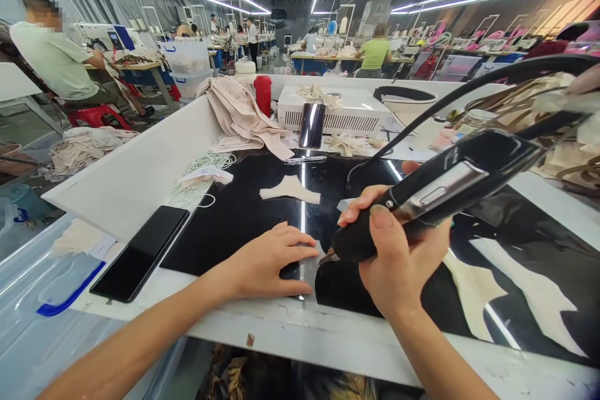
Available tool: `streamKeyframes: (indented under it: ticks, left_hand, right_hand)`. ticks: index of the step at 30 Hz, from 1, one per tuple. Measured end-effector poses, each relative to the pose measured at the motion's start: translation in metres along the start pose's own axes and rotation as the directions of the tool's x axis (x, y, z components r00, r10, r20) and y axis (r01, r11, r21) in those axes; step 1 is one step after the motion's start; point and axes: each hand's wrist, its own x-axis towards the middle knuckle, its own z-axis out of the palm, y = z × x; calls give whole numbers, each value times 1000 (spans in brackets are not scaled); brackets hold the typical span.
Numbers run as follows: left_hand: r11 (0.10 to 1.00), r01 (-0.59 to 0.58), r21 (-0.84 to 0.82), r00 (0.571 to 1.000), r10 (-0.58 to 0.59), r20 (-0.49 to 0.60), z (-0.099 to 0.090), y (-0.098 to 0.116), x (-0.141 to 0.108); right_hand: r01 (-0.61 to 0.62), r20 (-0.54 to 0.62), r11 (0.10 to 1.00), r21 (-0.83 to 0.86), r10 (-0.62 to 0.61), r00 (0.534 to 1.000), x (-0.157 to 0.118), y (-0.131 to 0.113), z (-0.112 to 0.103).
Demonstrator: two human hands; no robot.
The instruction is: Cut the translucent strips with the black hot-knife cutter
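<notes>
The black work mat looks glossy and smooth, like plastic.

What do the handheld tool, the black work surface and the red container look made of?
Handheld tool: probably glossy black plastic, with a silvery, metal-like panel catching highlights.
Black work surface: smooth, glossy plastic or possibly glass, mirroring the strip lights.
Red container: likely smooth plastic, evenly coloured.

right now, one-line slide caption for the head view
Right hand gripping a corded black tool beside the left hand at a cluttered workbench.
</notes>
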Motion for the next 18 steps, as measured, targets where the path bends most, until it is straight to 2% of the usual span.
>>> streamKeyframes:
  ticks: [7, 12, 18]
  left_hand:
    - [1000, 5, -3, 1000, -5, 15, -1, -2, 0]
    - [999, 44, -19, 999, -44, 13, 0, 0, 0]
    - [999, 35, -20, 999, -34, 40, 4, 1, -1]
  right_hand:
    - [23, -28, 1000, -16, -24, 999, 5, 1, 0]
    - [19, -16, 1000, -23, -19, 1000, 5, 2, 1]
    - [24, 8, 999, -23, -24, 1000, 1, 6, -2]
